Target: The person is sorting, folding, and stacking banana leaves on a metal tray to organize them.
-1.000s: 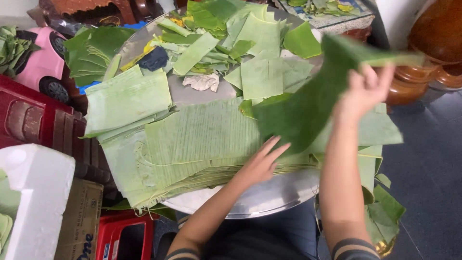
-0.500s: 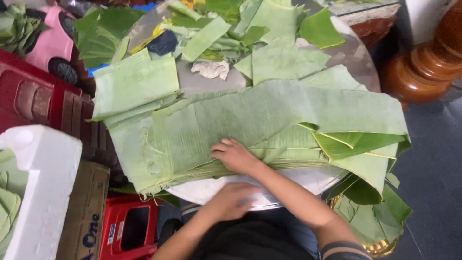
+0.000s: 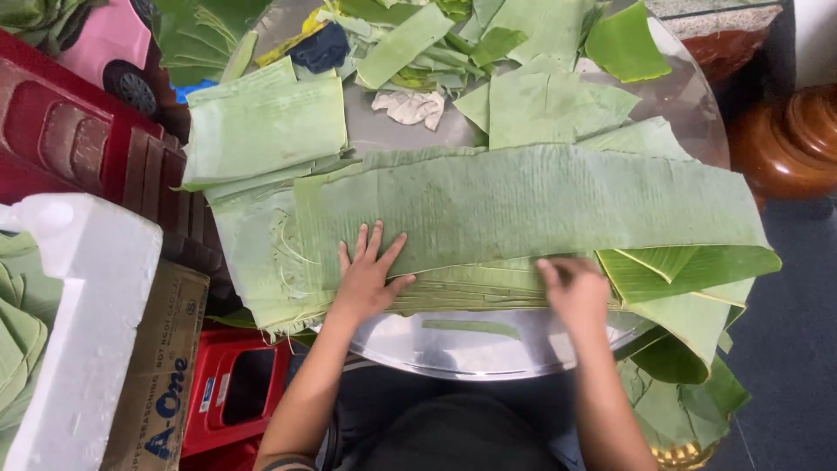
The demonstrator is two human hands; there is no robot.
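Banana leaf [image 3: 523, 205] covers the round metal table [image 3: 471, 344], left hand [image 3: 366, 279] splayed flat, right hand [image 3: 575, 292] blurred, grip unclear.

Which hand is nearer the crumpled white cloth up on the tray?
Left. The left hand lies flat on the long leaf below the white cloth; the right hand is farther off, at the stack's near edge.

L side blocked: white foam block [image 3: 83, 296], cardboard box [image 3: 161, 375], red crates [image 3: 78, 139] tight vs table edge | tabletop: long banana leaf [image 3: 523, 205] over stack, far half cluttered w/ leaf scraps [image 3: 410, 44] | free: bare metal rim [image 3: 471, 344] betw. left hand [image 3: 366, 279] & right hand [image 3: 575, 292] | R: wooden post [image 3: 789, 139] near, dark floor open
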